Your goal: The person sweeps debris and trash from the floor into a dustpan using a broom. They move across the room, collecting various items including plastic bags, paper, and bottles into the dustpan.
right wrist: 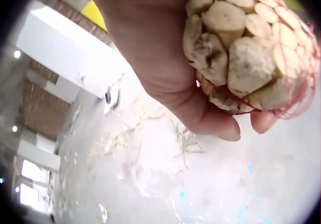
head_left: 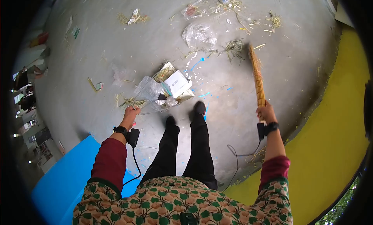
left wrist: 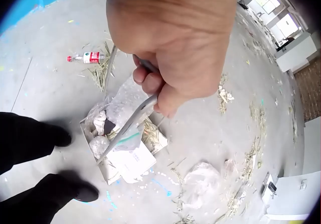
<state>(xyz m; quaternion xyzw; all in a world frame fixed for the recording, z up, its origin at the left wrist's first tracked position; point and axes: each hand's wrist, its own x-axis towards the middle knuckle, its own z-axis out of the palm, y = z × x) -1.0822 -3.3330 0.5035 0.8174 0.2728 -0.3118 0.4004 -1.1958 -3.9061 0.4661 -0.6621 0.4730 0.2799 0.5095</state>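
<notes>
My left hand grips the grey bar handle of a dustpan, its fingers curled round the bar. Heaped in the dustpan are a white box, clear plastic, straw and crumpled scraps, which hide most of its inside. On the other side, my right hand holds a long straw broom near its end. The cut stalk ends of this bundle, bound with red string, show close up in the right wrist view. The broom's far end points away from me over the floor.
Clear plastic bags and straw litter the grey floor ahead. A bottle with a red label lies beside the dustpan. Blue and yellow areas flank me. My shoes stand just behind the dustpan; cables hang from both wrists.
</notes>
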